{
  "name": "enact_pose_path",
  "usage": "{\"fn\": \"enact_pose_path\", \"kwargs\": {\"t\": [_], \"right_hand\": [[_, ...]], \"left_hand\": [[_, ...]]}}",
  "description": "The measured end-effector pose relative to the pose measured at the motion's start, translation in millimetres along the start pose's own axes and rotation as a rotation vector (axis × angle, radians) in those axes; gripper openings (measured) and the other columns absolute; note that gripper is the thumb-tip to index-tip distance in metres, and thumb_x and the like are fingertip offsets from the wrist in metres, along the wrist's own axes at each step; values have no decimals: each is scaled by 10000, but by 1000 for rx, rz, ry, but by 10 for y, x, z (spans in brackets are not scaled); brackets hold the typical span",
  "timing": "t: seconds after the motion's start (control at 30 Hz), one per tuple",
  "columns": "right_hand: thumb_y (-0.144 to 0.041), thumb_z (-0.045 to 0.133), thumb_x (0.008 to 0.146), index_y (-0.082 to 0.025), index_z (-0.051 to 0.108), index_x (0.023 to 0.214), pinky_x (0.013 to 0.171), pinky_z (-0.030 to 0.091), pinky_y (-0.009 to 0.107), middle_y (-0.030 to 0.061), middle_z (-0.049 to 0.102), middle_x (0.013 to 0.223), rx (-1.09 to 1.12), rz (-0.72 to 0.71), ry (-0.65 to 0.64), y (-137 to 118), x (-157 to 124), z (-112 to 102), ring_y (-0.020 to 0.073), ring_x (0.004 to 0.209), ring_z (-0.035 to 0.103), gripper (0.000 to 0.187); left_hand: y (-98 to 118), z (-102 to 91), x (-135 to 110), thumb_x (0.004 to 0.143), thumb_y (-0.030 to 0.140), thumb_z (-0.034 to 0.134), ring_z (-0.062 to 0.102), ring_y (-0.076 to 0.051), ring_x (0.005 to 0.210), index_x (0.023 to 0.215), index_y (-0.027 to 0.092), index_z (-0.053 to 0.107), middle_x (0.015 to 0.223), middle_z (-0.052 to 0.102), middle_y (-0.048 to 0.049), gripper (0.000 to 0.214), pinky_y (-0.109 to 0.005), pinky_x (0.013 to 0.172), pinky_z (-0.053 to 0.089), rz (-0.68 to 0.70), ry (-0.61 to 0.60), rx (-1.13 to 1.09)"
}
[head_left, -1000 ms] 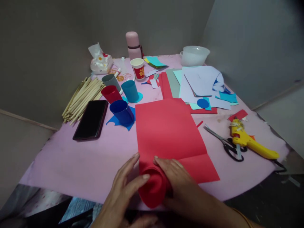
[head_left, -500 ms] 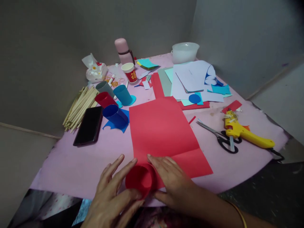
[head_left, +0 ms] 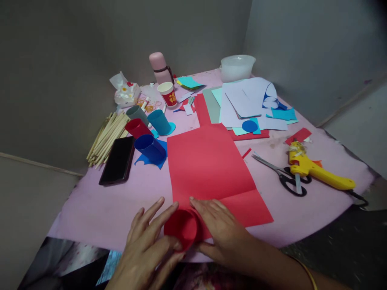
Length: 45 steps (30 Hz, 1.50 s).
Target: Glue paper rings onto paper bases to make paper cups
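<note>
A red paper tube stands near the table's front edge, its round opening facing up, on or against the near edge of a red paper sheet. My left hand holds it from the left, thumb at the near rim and fingers along the far-left side. From the right, my right hand cups the same tube, its fingers reaching over the red sheet and its thumb on the near side. The tube's base is hidden. The sheet has a crease across its near right part.
Left lie a phone, wooden sticks, and blue, red, light-blue and grey paper tubes. Scissors and a yellow glue gun lie right. Behind are a paper cup, flask and bowl.
The whole view has shifted slightly, so things appear a little further right. Both hands keep nearly the same hold on the red paper tube.
</note>
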State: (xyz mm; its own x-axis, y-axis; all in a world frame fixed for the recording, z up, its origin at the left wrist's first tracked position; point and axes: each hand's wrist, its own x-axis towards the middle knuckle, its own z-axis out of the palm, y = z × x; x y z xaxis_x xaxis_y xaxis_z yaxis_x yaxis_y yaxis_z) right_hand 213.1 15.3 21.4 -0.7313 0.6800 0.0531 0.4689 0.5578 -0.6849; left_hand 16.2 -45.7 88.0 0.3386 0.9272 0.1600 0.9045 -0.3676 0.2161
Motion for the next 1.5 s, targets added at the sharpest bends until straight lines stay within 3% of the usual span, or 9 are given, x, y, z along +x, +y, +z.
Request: {"fn": "enact_pose_path", "kwargs": {"t": [0.17, 0.23, 0.4, 0.5, 0.6, 0.77, 0.97, 1.17, 1.5], "right_hand": [[-220, 688, 708, -52, 332, 1425, 1066, 374, 527, 204, 442, 1438, -29, -16, 31, 20, -23, 48, 339, 1300, 443, 819], [-236, 690, 717, -52, 345, 1417, 1062, 377, 534, 208, 443, 1437, -33, -10, 22, 21, -29, 47, 344, 1302, 440, 802], [-232, 699, 716, -103, 309, 1435, 1076, 352, 546, 177, 417, 1465, 9, 33, 3, 16, -30, 25, 329, 1330, 404, 828], [-207, 689, 708, -120, 309, 1427, 1083, 340, 551, 168, 424, 1464, 32, 51, 7, 18, -27, 20, 326, 1330, 403, 818], [-209, 665, 719, -138, 308, 1415, 1074, 340, 569, 163, 443, 1453, 33, 36, 18, 35, -26, 32, 326, 1317, 422, 785], [-252, 649, 748, -136, 306, 1407, 1050, 359, 583, 178, 469, 1430, 12, 11, 39, 72, -34, 61, 328, 1291, 456, 753], [-289, 667, 740, -140, 330, 1405, 1059, 342, 591, 182, 486, 1414, 20, 46, 25, 54, -55, 27, 333, 1296, 448, 761], [-398, 734, 682, -168, 305, 1426, 1053, 335, 603, 180, 429, 1457, 101, 136, 8, 35, -55, -30, 355, 1315, 412, 889], [-438, 747, 673, -171, 294, 1423, 1039, 334, 610, 184, 456, 1433, 87, 144, 11, 59, -77, 3, 363, 1299, 414, 916]], "left_hand": [[36, 2, -6, 907, 296, 495, 312, -293, 1374, 844, 273, 624, 1390, 504, -56, 146, -609, 1030, 363, -24, -11, -21], [33, 8, -23, 899, 325, 515, 309, -300, 1378, 983, 284, 612, 1439, 446, -65, 135, -598, 1032, 373, -31, -2, -33], [-44, 78, -121, 835, 440, 605, 309, -299, 1382, 1416, 237, 302, 1538, 259, -136, 686, -476, 1004, 442, -97, 82, -145], [-93, 208, -201, 828, 452, 615, 333, -270, 1373, 1468, 264, 150, 1526, 297, -129, 813, -454, 1034, 406, -239, 58, -265], [-112, 378, -256, 839, 441, 606, 358, -260, 1361, 1467, 310, 97, 1514, 323, -115, 818, -479, 1063, 374, -298, 10, -372], [-113, 533, -254, 876, 399, 563, 376, -273, 1342, 1433, 276, 203, 1440, 430, -125, 674, -553, 1088, 330, -239, -18, -345], [-128, 521, -256, 878, 408, 556, 309, -268, 1377, 1441, 241, 219, 1482, 379, -119, 677, -539, 1127, 268, -242, -111, -337], [-120, 545, -289, 877, 390, 558, 314, -263, 1380, 1445, 242, 213, 1486, 384, -107, 681, -541, 1122, 277, -248, -98, -329], [-98, 535, -255, 891, 323, 547, 327, -232, 1376, 1395, 243, 339, 1451, 449, -76, 551, -534, 1122, 272, -277, -107, -332]]}}
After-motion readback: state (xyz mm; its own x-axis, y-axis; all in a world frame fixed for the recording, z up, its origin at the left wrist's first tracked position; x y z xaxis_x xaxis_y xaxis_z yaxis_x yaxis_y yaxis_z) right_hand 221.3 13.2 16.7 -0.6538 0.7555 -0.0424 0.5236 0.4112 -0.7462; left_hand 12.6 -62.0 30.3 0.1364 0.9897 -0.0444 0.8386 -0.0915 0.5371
